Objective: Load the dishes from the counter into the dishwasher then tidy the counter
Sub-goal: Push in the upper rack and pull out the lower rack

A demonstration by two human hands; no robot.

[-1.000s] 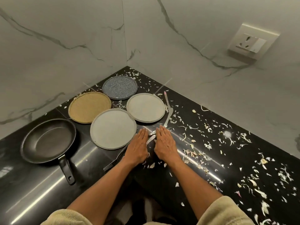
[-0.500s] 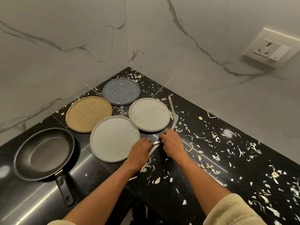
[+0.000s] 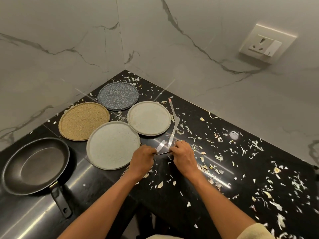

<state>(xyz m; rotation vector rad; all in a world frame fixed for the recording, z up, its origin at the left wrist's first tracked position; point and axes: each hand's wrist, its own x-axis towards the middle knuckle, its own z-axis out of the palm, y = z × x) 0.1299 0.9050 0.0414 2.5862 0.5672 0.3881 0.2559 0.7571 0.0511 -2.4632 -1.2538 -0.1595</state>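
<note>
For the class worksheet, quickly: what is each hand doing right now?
Left hand: fingers curled, gripping a knife.
Right hand: fingers curled, pinching cutlery; which piece cannot be told.

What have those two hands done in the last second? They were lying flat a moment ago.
Both hands have curled up from flat: the left hand now grips a knife, and the right hand pinches another piece of cutlery. The four plates, the frying pan and the long knife stayed put.

both hands (image 3: pixel 142 156) (image 3: pixel 183 155) curled — side by side
</note>
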